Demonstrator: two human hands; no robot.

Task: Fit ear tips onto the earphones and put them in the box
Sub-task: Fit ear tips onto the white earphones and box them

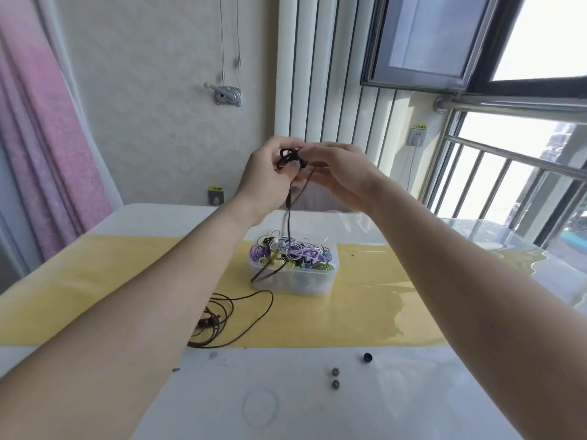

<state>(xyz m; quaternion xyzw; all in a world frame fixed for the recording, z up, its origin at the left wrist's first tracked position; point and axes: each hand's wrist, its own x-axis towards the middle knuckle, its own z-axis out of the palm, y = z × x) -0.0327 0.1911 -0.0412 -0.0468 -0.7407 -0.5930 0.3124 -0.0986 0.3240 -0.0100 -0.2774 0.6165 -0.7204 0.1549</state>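
Note:
Raised above the table, my left hand and my right hand meet and both pinch a dark earphone between their fingertips. Its brown cable hangs down past the clear plastic box, which is full of tangled purple, white and green earphones. The cable runs on into a loose coil on the yellow strip. Near the front edge lie two small grey ear tips and one dark ear tip. Whether the held earbud carries a tip is hidden by my fingers.
The white table has a yellow mat band across its middle. A small metal piece lies at the front left. A window with metal rails is to the right, a pink curtain to the left, a wall behind.

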